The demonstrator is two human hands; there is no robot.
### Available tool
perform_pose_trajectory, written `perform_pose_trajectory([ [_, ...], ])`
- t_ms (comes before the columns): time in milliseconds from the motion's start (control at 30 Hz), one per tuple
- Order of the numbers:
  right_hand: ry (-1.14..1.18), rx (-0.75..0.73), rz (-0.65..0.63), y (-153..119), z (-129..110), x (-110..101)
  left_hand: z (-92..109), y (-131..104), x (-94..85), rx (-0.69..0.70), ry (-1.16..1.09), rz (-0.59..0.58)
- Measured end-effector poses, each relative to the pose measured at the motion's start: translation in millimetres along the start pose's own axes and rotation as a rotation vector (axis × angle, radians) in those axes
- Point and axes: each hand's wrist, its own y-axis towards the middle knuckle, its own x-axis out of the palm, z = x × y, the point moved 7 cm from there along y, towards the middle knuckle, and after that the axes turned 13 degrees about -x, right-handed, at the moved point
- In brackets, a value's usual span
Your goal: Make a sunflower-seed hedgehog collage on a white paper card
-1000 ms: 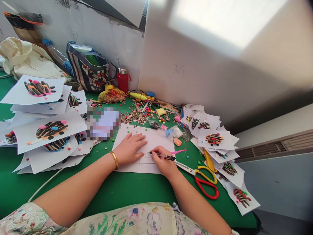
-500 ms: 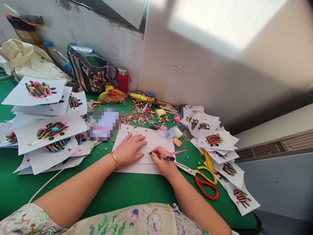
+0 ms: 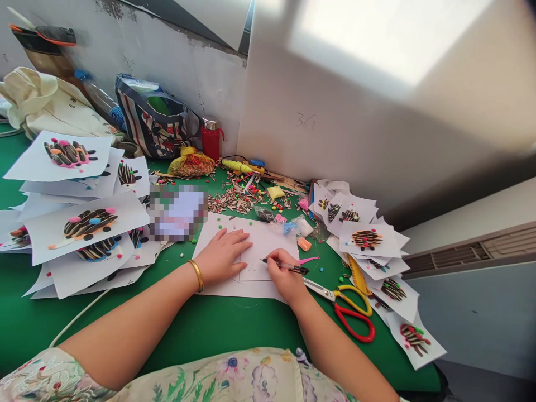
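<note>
My left hand [image 3: 224, 254] lies flat on a sheet of white paper [image 3: 268, 237], fingers spread. In my right hand [image 3: 288, 274] is a black pen [image 3: 293, 268], its tip at the paper. Faint lines show on the sheet near the tip. Scissors [image 3: 354, 312] with one yellow and one red handle lie right of my right hand, their blades partly hidden behind it. A thin pink tool [image 3: 309, 260] pokes out past the same hand. A few small green and white balls [image 3: 235, 226] rest on the upper part of the paper.
Stacked cards with seed-and-clay figures stand at left [image 3: 86, 220] and right [image 3: 368, 240]. Loose sunflower seeds [image 3: 234, 198] and coloured clay bits spread behind the paper. A red flask [image 3: 210, 139], a striped bag [image 3: 153, 120] and a blurred-out object [image 3: 178, 212] are further back.
My right hand and the pen have shifted slightly to the right, and more of a pencil-thin drawn line is visible on the paper. My left hand has stayed in place.
</note>
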Motion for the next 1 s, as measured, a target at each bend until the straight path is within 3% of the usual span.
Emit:
perform_pose_trajectory([
  [267,0.000,0.008,0.040,7.2,15.9,-13.6,1.1,-1.2,0.4,-0.003,0.022,0.010],
  [533,-0.028,-0.052,-0.089,2.7,-4.7,7.9,1.6,-1.0,0.9,-0.007,0.029,0.021],
  [1000,-0.056,-0.034,-0.071,3.3,-4.0,6.8,3.0,-0.7,-0.5,-0.003,0.040,0.024],
])
